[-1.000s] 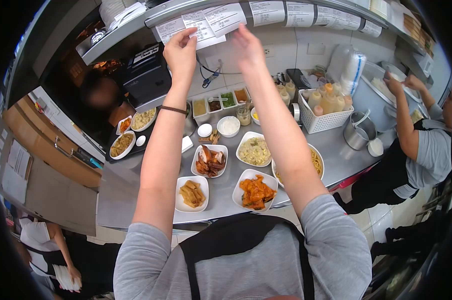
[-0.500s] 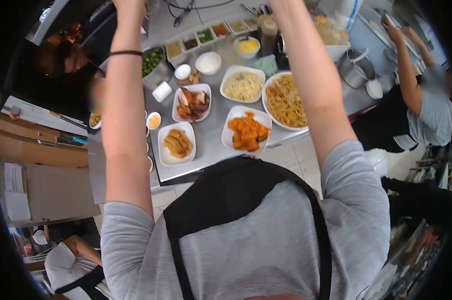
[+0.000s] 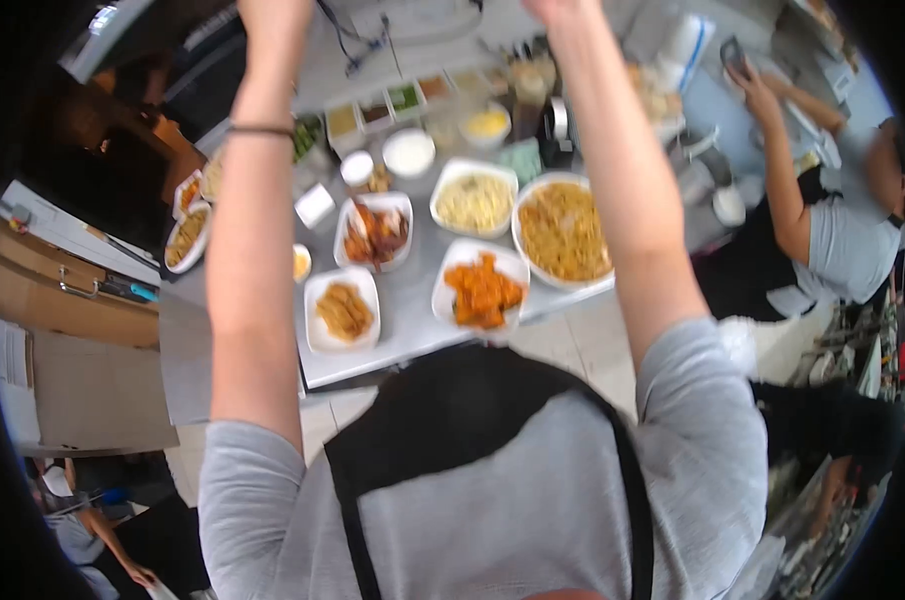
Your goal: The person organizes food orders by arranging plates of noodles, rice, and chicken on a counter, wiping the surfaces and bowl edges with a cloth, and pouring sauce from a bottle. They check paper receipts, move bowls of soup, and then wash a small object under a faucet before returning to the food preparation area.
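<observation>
Both my arms reach up and forward over the counter, and the top edge cuts off the fingers. Only the wrist end of my left hand (image 3: 276, 14) shows, with a dark band on the forearm below it. My right hand (image 3: 563, 8) is likewise cut off, so anything held is hidden. Between the arms stand white dishes: noodles (image 3: 563, 232), a pale shredded dish (image 3: 476, 200), orange-red sauced pieces (image 3: 484, 290), browned meat pieces (image 3: 377, 234) and light-brown strips (image 3: 344, 310). Neither hand touches these dishes.
Behind the dishes are a row of seasoning containers (image 3: 404, 98), a yellow-filled bowl (image 3: 487, 122) and a white bowl (image 3: 409, 153). A metal pot (image 3: 695, 180) stands right. One person (image 3: 843, 235) raises a phone-like object (image 3: 735, 54); others are at the edges.
The view has shifted slightly, so the dishes sit lower and further left. My arms stay raised. The person at left has left view, and more dishes show there.
</observation>
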Demonstrator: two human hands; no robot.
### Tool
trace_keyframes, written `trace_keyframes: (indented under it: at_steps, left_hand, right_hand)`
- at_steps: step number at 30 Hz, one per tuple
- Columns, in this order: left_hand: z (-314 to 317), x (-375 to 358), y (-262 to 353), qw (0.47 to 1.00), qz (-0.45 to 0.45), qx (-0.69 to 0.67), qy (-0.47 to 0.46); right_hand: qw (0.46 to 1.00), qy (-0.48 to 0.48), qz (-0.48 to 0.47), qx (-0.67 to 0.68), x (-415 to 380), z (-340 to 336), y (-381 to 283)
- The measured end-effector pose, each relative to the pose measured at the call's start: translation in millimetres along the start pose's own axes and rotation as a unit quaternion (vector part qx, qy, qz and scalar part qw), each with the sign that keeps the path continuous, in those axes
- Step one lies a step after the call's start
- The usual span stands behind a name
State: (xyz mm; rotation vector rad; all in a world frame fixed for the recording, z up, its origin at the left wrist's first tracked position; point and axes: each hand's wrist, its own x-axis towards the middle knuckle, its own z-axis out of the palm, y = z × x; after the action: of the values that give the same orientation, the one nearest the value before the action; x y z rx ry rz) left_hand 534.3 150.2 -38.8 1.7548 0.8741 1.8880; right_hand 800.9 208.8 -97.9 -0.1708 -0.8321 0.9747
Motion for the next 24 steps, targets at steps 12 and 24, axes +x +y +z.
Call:
trace_keyframes:
  at_steps: [12, 24]
  left_hand:
    - [-7.9, -1.5, -29.1, 0.999, 0.036, 0.011, -0.005]
    - [-28.1, -187.6, -123.9, 0.934, -0.255, 0.007, -0.251]
  right_hand:
    - [0.986, 0.123, 0.075, -0.081, -6.5, 68.9, 9.2]
    - [0.659, 0.101, 0.203, -0.717, -281.8, -258.1, -118.4]
